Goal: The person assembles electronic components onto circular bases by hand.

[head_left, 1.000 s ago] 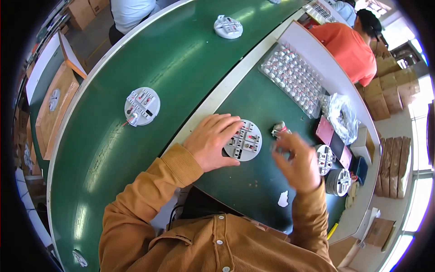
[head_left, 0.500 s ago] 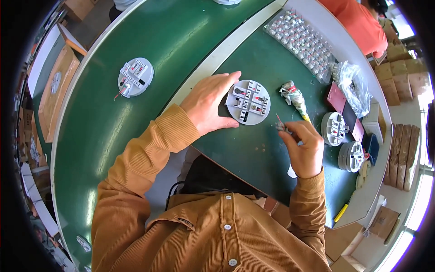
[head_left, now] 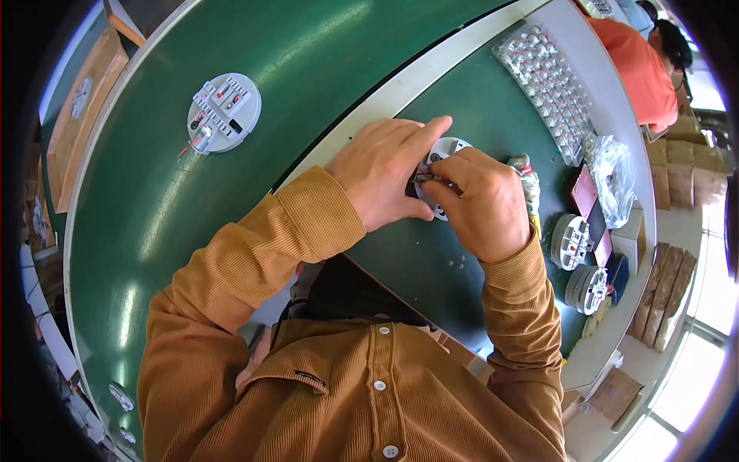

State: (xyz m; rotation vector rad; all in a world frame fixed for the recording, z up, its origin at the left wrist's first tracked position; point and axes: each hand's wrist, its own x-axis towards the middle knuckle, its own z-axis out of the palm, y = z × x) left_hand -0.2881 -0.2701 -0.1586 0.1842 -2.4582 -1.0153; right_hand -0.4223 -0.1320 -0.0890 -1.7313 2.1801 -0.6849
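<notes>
My left hand (head_left: 382, 171) curves round the left side of a round light-grey plate (head_left: 454, 144), thumb and fingers at its edge. Over this plate reaches my right hand (head_left: 483, 192), its thumb and fingertips pinched together on a small part with a thin wire, mostly hidden by the fingers. Little of the plate shows between the two hands. Just beyond my right hand lies a crumpled wrapped bundle (head_left: 528, 183) with a yellow end.
A similar plate (head_left: 245, 115) with a wired part lies on the green surface at left. Several more plates (head_left: 571, 242) stand at right, near a clear plastic bag (head_left: 613, 179). A plastic tray of small silvery parts (head_left: 543, 85) sits far right; a person in orange (head_left: 637, 71) is beyond.
My right hand has moved left and up, bringing the small part with the red wire onto the plate. My left hand stays at the plate's edge; the whole view has shifted.
</notes>
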